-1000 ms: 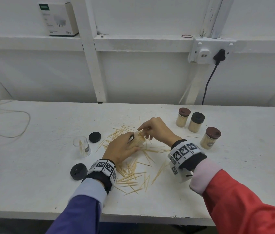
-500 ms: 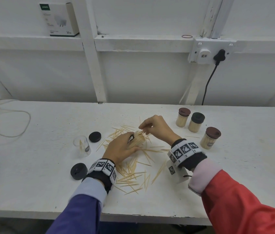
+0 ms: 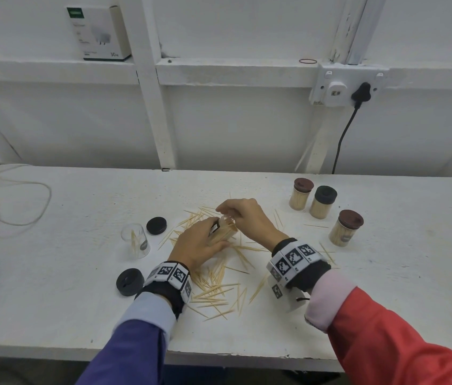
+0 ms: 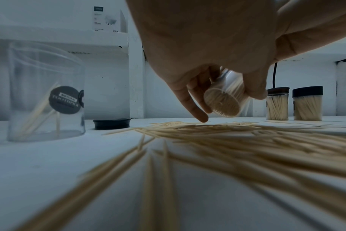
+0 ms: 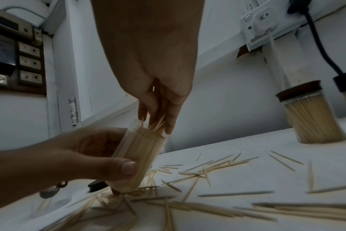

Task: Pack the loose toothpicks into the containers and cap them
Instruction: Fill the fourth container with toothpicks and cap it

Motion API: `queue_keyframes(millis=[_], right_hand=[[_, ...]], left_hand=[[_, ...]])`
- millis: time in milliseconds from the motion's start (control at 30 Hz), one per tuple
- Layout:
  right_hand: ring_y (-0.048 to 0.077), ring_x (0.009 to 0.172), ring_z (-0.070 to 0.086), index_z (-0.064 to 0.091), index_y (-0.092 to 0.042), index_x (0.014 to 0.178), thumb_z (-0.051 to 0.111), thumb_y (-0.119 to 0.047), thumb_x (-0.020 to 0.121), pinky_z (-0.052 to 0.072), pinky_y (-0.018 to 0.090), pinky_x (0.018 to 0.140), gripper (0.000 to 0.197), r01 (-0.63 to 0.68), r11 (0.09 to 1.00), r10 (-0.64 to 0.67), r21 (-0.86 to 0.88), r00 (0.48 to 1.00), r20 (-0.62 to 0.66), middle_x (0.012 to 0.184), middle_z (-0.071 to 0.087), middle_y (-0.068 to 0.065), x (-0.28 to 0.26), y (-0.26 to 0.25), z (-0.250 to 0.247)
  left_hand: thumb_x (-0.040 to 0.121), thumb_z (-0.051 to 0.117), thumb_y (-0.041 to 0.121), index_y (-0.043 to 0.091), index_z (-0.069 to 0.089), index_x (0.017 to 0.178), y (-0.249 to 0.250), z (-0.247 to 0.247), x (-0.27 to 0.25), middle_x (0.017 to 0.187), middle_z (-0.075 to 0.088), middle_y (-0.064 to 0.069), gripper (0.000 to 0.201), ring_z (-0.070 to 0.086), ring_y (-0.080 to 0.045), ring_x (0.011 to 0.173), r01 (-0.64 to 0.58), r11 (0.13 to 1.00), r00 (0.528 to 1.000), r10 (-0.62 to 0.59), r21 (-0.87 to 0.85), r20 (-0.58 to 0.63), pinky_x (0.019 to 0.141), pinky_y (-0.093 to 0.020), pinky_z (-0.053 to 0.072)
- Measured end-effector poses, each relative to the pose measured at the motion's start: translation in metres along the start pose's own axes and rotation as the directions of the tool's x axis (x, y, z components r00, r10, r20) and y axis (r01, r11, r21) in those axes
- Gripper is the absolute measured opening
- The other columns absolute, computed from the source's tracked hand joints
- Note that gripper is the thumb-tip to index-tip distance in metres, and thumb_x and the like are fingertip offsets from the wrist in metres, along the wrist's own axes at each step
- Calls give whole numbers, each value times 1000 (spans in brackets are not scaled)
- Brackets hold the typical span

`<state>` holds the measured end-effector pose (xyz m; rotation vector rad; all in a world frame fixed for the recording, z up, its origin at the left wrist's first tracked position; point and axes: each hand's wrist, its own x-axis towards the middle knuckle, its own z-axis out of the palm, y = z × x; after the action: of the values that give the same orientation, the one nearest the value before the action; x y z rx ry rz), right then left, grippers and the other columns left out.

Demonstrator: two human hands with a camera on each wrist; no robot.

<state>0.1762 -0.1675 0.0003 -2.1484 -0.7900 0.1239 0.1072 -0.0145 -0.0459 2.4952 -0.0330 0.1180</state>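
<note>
The left hand (image 3: 197,243) grips a clear container (image 5: 137,157) tilted above the loose toothpicks (image 3: 216,287) near the middle of the bench (image 3: 400,287). The right hand (image 3: 247,215), which a second ago pinched toothpicks just beside the mouth, now has its fingertips (image 5: 169,125) down at the opening, pushing a small pinch in. The container looks almost full (packed tight along its wall), so capping seems near; two black caps (image 3: 156,225) lie toward the left edge beside a nearly empty container (image 3: 136,240). Three capped containers (image 3: 345,227) stand toward the right edge.
</note>
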Motion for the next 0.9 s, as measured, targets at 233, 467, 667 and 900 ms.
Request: queue_keyframes(millis=[233,467,667,900], right_hand=[[18,129,50,49,-13,141,42,-21,103,39,32,107,39,-154,978,162,140,985,-53,137,57,6,-1,10,-3],[14,146,23,14,-18,156,61,-41,93,22,29,117,82,-209,966,161,151,948,276,159,24,0,-12,12,10],[9,146,17,17,-20,155,67,-34,89,17,17,111,84,-168,976,119,139,943,311,161,18,-5,-16,5,8],[12,148,12,13,-24,156,66,-31,90,16,26,116,84,-199,977,163,80,931,325,162,12,0,-15,11,2]], left_hand=[[83,65,52,22,51,128,-1,-1,0,116,61,8,55,57,-14,106,36,999,997,-35,15,-67,87,-39,49],[79,53,65,24,54,115,0,-3,-2,102,63,10,55,60,-15,93,69,997,992,-74,-45,-99,78,-38,50],[84,52,58,19,54,115,1,-4,-2,99,62,7,50,59,-19,87,55,998,993,-56,-8,-106,70,-34,43],[74,40,78,21,54,120,1,-3,-3,108,63,8,74,59,-14,97,28,999,994,-33,-40,-105,80,-38,51]])
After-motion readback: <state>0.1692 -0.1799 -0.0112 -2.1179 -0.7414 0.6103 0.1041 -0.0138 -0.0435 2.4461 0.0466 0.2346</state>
